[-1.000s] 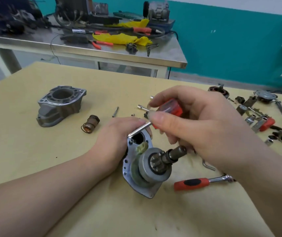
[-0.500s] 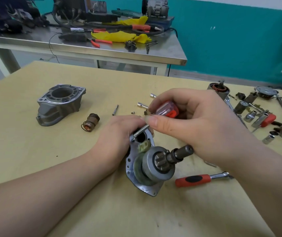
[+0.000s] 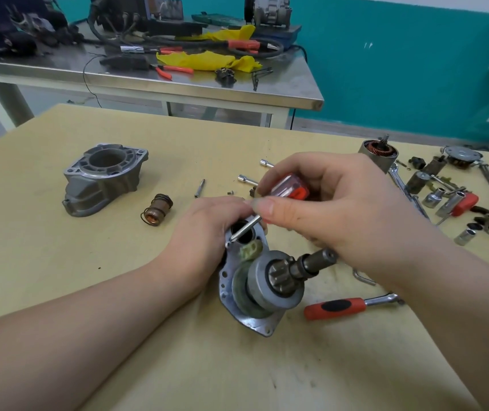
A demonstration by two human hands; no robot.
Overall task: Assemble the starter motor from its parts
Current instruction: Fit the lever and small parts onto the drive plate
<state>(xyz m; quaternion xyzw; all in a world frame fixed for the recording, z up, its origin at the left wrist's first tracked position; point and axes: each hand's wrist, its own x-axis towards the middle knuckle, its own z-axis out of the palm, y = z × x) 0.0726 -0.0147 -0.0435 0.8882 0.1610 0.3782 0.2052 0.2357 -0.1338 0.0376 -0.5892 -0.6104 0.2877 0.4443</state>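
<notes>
Meanwhile, little change from half a second ago is seen: the screwdriver (image 3: 285, 192) has been kept in the right hand (image 3: 326, 209), and its shaft tip is now set against the top left edge of the mounting plate (image 3: 231, 280), slightly lower on the plate than before. The view has shifted a little, so the armature (image 3: 378, 154) at the far right is shown more fully.

The starter assembly (image 3: 267, 280) lies on the yellow table (image 3: 59, 262), near the middle, with its pinion shaft (image 3: 314, 262) pointing right. It is gripped from behind by the left hand (image 3: 207, 229), whose fingers are curled round the plate's upper part; the fingertips are hidden by the plate and the right hand. The screwdriver handle is pinched by the right thumb and fingers, and much of it is covered. Whether a screw sits under the tip cannot be made out.

An aluminium housing (image 3: 103, 179) stands at the left, open end up, with nothing visible inside it. A brass plunger (image 3: 157, 209) lies just beside it. A red-handled ratchet (image 3: 350, 305) lies right of the assembly, partly under the right forearm.
</notes>
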